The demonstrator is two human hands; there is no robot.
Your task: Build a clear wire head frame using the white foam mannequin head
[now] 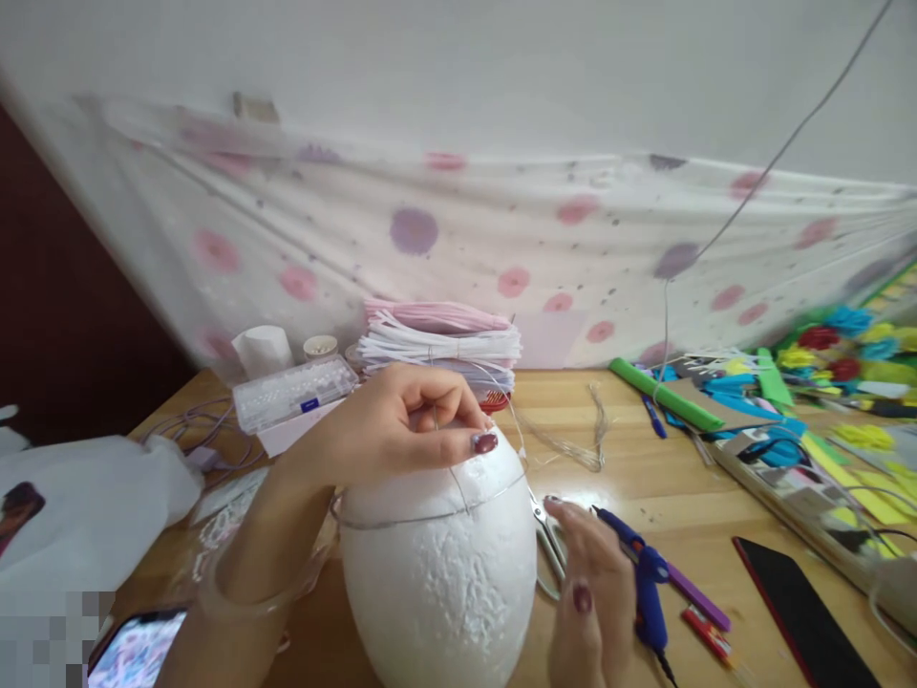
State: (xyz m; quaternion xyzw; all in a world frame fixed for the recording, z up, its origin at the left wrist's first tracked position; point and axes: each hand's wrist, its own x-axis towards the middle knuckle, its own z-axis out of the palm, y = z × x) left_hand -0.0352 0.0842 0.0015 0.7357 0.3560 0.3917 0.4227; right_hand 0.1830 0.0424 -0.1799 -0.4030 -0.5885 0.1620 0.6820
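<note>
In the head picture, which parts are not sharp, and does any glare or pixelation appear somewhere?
Head view: the right hand looks blurred, the left hand clearer; the cloth looks soft, smeared toward its left end; a bright glare lies on the table by the right fingertips; a pixelated patch covers the lower-left corner.
</note>
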